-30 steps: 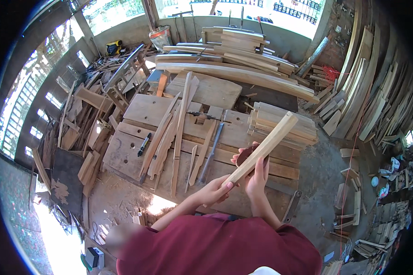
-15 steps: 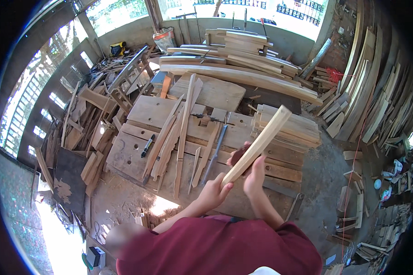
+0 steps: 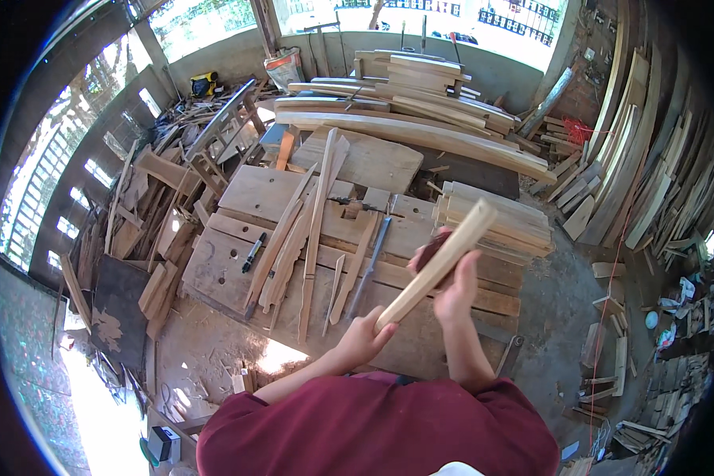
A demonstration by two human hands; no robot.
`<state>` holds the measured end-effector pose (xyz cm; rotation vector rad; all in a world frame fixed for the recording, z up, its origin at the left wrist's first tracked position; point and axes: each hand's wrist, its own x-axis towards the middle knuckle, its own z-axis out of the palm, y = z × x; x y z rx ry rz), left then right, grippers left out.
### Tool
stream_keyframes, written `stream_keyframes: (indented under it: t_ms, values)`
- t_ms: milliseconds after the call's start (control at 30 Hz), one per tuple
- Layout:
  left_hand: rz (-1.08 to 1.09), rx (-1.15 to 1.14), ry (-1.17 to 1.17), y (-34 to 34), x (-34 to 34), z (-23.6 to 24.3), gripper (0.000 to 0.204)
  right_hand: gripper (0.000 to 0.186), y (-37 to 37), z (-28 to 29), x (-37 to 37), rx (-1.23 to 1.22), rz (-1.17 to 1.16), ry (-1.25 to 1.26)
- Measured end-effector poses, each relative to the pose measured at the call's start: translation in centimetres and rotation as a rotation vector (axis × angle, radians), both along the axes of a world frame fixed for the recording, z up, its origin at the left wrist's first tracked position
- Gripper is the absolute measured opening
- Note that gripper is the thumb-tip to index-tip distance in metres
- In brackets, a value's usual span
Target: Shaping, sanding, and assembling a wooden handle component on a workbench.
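Observation:
My left hand (image 3: pixel 370 333) is closed round the lower end of a pale wooden stick (image 3: pixel 463 232), held slanting up to the right over the workbench (image 3: pixel 238 182). My right hand (image 3: pixel 455 293) holds a dark red-brown pad (image 3: pixel 432 247), perhaps sandpaper, against the stick's middle. On the bench to the left of my hands lie long thin wooden strips (image 3: pixel 319 222), a long blue-grey metal bar (image 3: pixel 371 262) and a small black, green-marked tool (image 3: pixel 253 251).
Behind the bench are stacked curved boards (image 3: pixel 404 127); more lie on its right (image 3: pixel 492 214). Scrap wood piles (image 3: pixel 155 190) fill the left side, tall planks (image 3: pixel 627 143) lean at the right, and offcuts (image 3: pixel 611 365) lie on the floor (image 3: pixel 551 333) at lower right.
My right hand has shifted rightward along with the pad, moving along the stick over the last half second. The stick tilts and shifts slightly while my left hand keeps hold of its lower end.

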<state>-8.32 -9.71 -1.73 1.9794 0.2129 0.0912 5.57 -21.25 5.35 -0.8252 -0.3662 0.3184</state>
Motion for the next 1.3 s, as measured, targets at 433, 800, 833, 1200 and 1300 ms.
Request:
stream_keyframes:
  t_ms: [433, 800, 833, 1200, 1300]
  values:
    - [-0.075, -0.044, 0.065, -0.2, -0.3, 1.7, 0.035, 0.072, -0.5, -1.5, -0.6, 0.050, -0.008, -0.009]
    - [0.101, 0.108, 0.200, 3.6, -3.3, -2.4, 0.042, 0.052, -4.7, -3.3, 3.1, -0.303, -0.654, 0.104]
    - [0.111, 0.106, 0.208, 3.6, -3.2, -2.8, 0.042, 0.039, -4.3, -3.5, 2.6, -0.326, -0.563, 0.081]
    - [0.174, 0.216, -0.018, 1.0, 1.6, -7.7, 0.042, 0.045, -0.5, -12.0, -0.4, -1.013, -0.217, -0.286]
    - [0.149, 0.283, -0.014, 1.0, 1.4, -7.6, 0.051, 0.044, -1.7, -12.1, 0.2, -1.123, -0.307, -0.424]
